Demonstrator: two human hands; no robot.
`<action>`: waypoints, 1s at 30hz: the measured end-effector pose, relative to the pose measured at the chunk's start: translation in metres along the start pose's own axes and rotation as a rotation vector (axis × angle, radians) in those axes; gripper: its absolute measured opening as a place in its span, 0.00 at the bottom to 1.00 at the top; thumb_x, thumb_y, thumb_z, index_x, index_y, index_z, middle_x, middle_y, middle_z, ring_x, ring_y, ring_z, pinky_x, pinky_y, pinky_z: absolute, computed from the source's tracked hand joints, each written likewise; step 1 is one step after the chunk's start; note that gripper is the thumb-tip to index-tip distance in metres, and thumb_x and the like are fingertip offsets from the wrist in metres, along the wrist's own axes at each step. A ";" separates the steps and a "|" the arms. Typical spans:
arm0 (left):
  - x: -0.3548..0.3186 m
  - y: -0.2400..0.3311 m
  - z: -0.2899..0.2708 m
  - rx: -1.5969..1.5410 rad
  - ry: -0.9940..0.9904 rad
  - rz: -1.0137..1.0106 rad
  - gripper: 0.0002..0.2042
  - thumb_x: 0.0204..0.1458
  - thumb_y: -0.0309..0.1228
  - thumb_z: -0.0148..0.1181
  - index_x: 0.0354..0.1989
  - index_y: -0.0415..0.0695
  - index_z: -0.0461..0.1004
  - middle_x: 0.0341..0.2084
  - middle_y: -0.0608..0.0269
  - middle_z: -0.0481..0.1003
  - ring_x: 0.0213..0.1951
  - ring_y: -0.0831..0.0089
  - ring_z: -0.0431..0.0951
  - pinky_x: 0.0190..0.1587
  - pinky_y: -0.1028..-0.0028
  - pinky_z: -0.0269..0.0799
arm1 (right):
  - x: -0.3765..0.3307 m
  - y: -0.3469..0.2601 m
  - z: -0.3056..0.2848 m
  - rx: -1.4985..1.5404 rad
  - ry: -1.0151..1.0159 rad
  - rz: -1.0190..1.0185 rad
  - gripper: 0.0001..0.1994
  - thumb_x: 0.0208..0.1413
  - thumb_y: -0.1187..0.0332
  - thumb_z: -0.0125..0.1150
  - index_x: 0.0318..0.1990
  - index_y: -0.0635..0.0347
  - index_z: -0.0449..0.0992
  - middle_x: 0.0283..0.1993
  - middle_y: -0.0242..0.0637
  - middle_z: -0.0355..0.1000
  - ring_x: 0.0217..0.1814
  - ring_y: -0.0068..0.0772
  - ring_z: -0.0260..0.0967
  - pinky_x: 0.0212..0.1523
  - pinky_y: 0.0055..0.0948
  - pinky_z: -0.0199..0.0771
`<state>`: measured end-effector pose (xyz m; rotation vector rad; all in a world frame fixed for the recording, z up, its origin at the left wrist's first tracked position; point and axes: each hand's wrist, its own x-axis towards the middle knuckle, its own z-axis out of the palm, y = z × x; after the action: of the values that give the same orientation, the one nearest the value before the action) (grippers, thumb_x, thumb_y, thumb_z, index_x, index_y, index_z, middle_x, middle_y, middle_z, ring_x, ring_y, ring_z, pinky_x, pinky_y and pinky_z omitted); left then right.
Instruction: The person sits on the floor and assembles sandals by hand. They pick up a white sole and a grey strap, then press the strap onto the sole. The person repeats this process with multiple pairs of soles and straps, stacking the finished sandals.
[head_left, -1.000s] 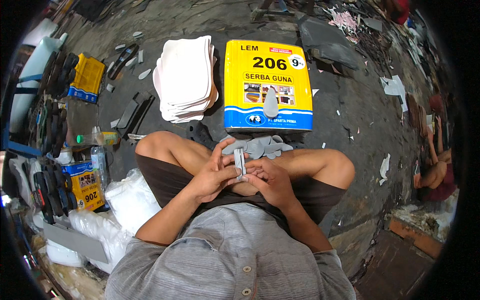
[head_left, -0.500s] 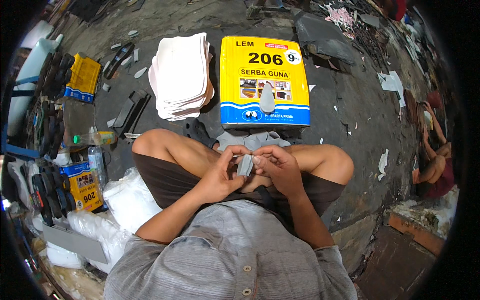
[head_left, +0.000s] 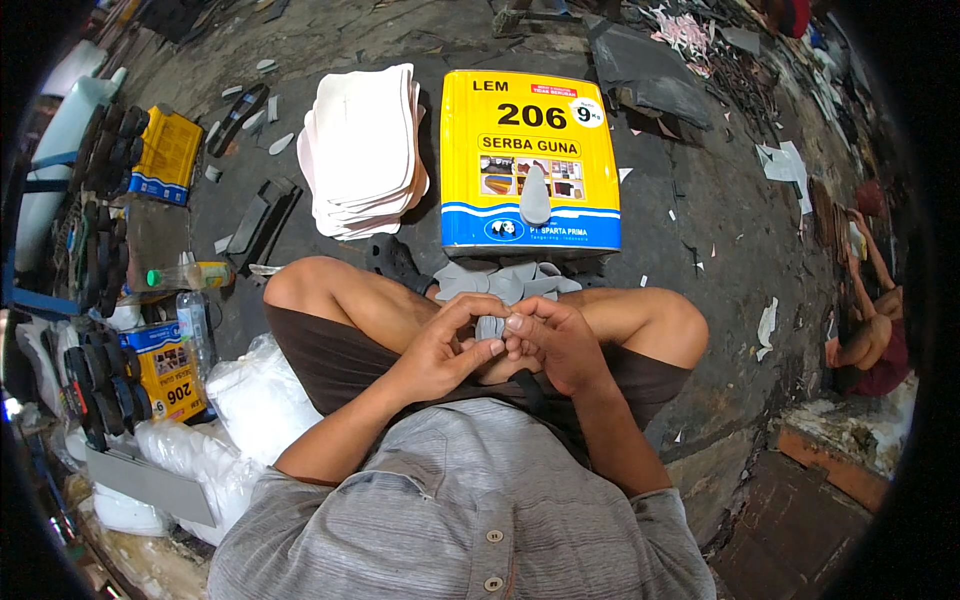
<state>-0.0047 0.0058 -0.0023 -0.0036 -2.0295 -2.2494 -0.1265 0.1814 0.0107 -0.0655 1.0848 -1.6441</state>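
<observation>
Above my crossed legs, my left hand (head_left: 445, 350) is closed on a small stack of thin grey pieces (head_left: 489, 329), their layered edges showing. My right hand (head_left: 556, 345) meets it at the stack's right side, thumb and forefinger pinched together at the upper corner. Its fingers partly cover the pieces. Just beyond my hands, a loose heap of grey cut pieces (head_left: 500, 281) lies by my feet. On the yellow and blue tin (head_left: 462, 150) farther ahead rests one grey teardrop-shaped piece (head_left: 535, 197).
Left of the tin stands a pile of white shaped sheets (head_left: 362, 140). Bagged white material (head_left: 255, 395), bottles (head_left: 200, 276) and a rack of dark soles (head_left: 95, 390) crowd my left. Scraps litter the dark floor (head_left: 700, 340). Another person (head_left: 875, 320) sits at far right.
The grey stack has tilted between my hands, and less of it shows. My right fingers have shifted slightly over its side. The tin and white sheets stay in place.
</observation>
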 end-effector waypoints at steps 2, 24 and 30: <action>0.001 0.000 -0.001 0.059 0.006 0.019 0.17 0.63 0.23 0.62 0.58 0.42 0.69 0.58 0.57 0.67 0.58 0.71 0.70 0.61 0.71 0.65 | -0.001 0.002 0.001 -0.025 0.006 -0.024 0.08 0.68 0.68 0.61 0.43 0.64 0.79 0.33 0.32 0.75 0.33 0.21 0.72 0.36 0.20 0.74; 0.007 0.014 0.009 -0.376 0.287 -0.344 0.13 0.61 0.25 0.66 0.42 0.45 0.64 0.34 0.67 0.74 0.32 0.81 0.74 0.35 0.79 0.73 | -0.010 0.004 0.020 -0.783 0.301 -0.441 0.05 0.67 0.71 0.62 0.42 0.64 0.78 0.31 0.25 0.75 0.31 0.12 0.69 0.32 0.18 0.69; -0.003 0.004 -0.003 -0.334 0.286 -0.478 0.12 0.59 0.21 0.65 0.42 0.44 0.64 0.33 0.67 0.75 0.33 0.80 0.74 0.37 0.78 0.72 | -0.015 0.002 -0.011 -0.700 0.656 -0.344 0.06 0.65 0.69 0.62 0.40 0.63 0.77 0.33 0.33 0.77 0.32 0.21 0.75 0.35 0.26 0.76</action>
<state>-0.0014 0.0025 0.0012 0.8025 -1.6132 -2.6404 -0.1250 0.2000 0.0098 -0.1840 2.2256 -1.5334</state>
